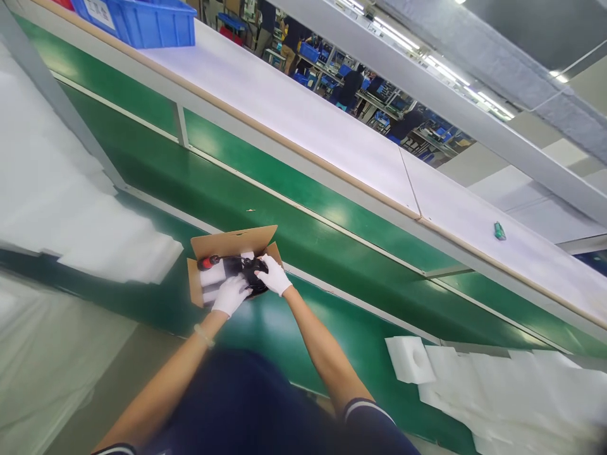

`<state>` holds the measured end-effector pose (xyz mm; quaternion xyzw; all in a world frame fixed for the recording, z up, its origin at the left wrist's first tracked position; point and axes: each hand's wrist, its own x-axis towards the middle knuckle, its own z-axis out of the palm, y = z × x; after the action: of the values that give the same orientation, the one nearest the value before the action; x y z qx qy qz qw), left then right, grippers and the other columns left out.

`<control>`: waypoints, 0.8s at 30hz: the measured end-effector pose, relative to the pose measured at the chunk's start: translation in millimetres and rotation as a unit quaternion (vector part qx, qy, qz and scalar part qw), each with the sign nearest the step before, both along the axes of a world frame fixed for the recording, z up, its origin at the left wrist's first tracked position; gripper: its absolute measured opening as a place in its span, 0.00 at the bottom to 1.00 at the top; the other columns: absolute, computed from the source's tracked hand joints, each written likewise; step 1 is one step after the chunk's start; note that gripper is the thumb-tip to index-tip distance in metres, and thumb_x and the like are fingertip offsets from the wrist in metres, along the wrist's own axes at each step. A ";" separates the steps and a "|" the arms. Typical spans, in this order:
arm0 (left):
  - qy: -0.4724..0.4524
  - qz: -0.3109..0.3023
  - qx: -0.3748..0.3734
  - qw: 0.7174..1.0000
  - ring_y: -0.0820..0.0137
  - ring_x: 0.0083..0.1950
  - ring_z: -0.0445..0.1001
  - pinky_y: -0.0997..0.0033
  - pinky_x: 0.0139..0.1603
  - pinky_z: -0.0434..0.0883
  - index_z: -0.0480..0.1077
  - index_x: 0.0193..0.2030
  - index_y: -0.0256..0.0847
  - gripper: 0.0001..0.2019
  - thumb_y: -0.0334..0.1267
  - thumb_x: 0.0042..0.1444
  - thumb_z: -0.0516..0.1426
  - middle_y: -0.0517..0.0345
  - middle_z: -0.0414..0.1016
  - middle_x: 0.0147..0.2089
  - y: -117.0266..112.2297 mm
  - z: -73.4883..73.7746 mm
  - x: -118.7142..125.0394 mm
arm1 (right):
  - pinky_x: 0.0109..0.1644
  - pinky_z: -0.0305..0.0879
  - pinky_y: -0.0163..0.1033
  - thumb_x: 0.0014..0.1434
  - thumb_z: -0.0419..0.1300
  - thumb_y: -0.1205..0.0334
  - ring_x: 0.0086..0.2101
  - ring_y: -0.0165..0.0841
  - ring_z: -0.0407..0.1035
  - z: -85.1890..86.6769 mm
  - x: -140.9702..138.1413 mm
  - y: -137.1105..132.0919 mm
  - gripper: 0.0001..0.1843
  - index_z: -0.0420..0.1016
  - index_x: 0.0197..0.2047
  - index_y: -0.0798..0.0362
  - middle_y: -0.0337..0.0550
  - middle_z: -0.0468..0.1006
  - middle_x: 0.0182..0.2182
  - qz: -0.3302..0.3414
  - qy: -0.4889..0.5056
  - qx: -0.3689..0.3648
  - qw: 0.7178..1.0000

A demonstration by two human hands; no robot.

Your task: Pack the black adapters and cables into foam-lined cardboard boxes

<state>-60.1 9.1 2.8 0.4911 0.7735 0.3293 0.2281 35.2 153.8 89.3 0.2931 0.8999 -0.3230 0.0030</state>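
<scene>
An open cardboard box (232,241) with raised flaps sits on the green work surface in front of me. Inside it lie a red and black part (208,262), white foam (212,275) and a black cable-like bundle (253,273). My right hand (274,275), in a white glove, has its thumb and fingers closed on that black bundle at the box's right end. Also gloved, my left hand (231,296) reaches over the near side, its fingers stretched out against the contents. Its fingertips partly hide what they touch.
White foam sheets (118,246) are stacked to the left, and more foam pieces (502,385) lie at the right. Beyond the green conveyor runs a raised white shelf (303,95) bearing a blue bin (159,24) and a small green object (499,230). People work in the background.
</scene>
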 end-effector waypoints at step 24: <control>-0.150 0.193 -0.071 0.967 0.45 0.59 0.64 0.45 0.61 0.56 0.70 0.49 0.39 0.21 0.49 0.53 0.55 0.41 0.70 0.56 11.4 -9.1 -6.0 | 0.61 0.55 0.36 0.67 0.44 0.57 0.56 0.32 0.61 -35.0 -11.7 15.3 0.22 0.62 0.61 0.52 0.45 0.68 0.57 -0.133 0.007 -0.115 0.984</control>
<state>-66.1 20.5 -6.3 0.2596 0.8319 0.3816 0.3081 23.4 169.1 54.3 0.4057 0.8098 -0.4236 -0.0130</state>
